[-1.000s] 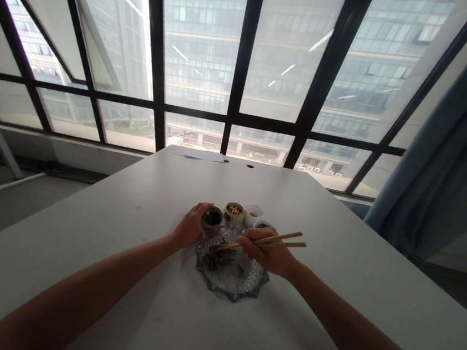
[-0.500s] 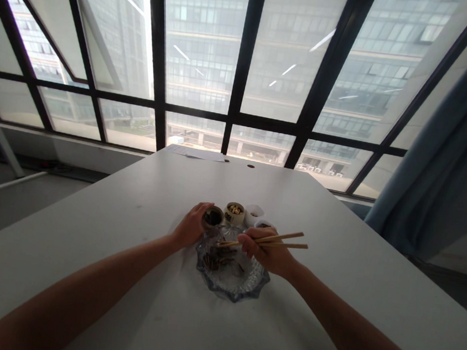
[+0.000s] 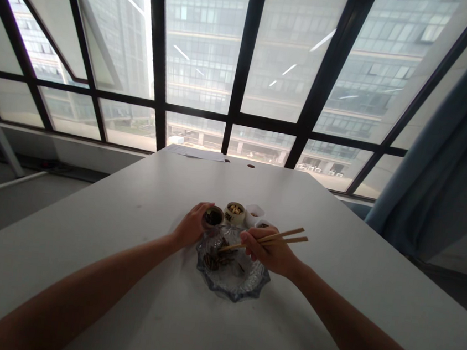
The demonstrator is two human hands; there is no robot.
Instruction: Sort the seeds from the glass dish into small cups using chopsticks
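Right hand (image 3: 272,251) pinches wooden chopsticks (image 3: 293,232) over a glass bowl (image 3: 234,295); left hand (image 3: 188,227) curls around a small cup (image 3: 213,216).

No text, label, brand, number or sign can be read with any certainty. The pale cup (image 3: 235,220) of nuts bears dark marks (image 3: 229,217) on the side turned toward the viewer, bunched toward the left of its wall; they look like lettering or a small printed design, but they are too small and blurred for a single character to be made out. At the table's far edge lie white sheets (image 3: 204,154), seen too flat and too far off to tell whether anything is printed on them.
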